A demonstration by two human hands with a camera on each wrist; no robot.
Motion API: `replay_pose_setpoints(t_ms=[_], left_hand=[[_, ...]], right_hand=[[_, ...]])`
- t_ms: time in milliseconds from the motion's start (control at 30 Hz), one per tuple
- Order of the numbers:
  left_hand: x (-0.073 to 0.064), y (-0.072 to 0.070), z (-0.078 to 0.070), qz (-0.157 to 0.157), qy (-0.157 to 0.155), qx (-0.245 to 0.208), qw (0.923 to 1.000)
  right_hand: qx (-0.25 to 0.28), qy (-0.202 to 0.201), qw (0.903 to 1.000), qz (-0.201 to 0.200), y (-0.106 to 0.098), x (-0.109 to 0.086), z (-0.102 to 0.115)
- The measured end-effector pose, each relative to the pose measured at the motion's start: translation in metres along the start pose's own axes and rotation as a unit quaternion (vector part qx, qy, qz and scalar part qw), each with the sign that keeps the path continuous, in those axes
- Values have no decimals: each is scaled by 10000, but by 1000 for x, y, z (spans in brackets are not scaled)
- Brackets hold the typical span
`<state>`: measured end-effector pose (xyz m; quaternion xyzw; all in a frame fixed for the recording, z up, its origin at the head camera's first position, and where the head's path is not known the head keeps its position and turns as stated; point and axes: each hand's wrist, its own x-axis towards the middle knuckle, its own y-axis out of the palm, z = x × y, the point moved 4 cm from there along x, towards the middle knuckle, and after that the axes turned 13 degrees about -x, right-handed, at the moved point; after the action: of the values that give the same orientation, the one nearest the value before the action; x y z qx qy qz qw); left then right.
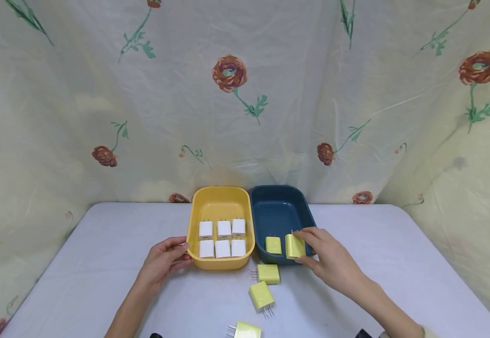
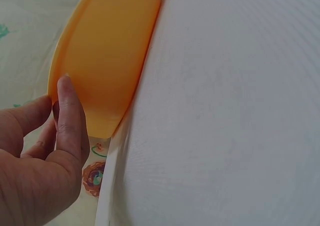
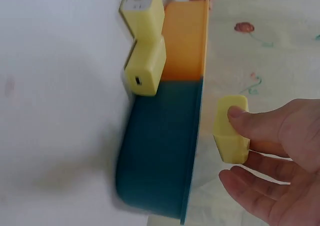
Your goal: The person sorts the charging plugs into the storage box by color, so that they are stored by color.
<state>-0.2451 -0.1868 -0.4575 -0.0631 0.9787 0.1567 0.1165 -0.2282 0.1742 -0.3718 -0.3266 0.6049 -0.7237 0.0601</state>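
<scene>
In the head view my right hand (image 1: 333, 260) pinches a yellow charger plug (image 1: 294, 247) between thumb and fingers, over the front of the dark blue tray (image 1: 274, 188). The right wrist view shows that plug (image 3: 231, 128) held above the tray's rim. Another yellow plug (image 1: 273, 245) stands inside the blue tray, prongs up. My left hand (image 1: 164, 260) grips the left rim of the yellow tray (image 1: 221, 265); in the left wrist view its thumb and fingers (image 2: 70, 116) meet at that rim. White charger plugs (image 1: 223, 249) stand in two rows in the yellow tray.
Both trays stand side by side on a white-covered table (image 1: 114, 249). In front of them lie a yellow plug (image 1: 268, 273), a second plug (image 1: 261, 295) and a third plug (image 1: 247, 330) at the lower frame edge. A flowered curtain (image 1: 287, 108) hangs behind the table.
</scene>
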Motion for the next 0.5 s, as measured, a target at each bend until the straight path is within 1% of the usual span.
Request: replay_pose_setpoints(t_ms=[100,233,500], left_hand=[[-1,0,0,5,4,-6,10000],[-2,0,0,45,30,-7,10000],[-1,1,0,-40,-16,85,10000]], right_hand=[[130,52,9999,61,2,5,-6],[350,247,9986,299,6,12,-14],[404,502,9948,785,20,24,-20]])
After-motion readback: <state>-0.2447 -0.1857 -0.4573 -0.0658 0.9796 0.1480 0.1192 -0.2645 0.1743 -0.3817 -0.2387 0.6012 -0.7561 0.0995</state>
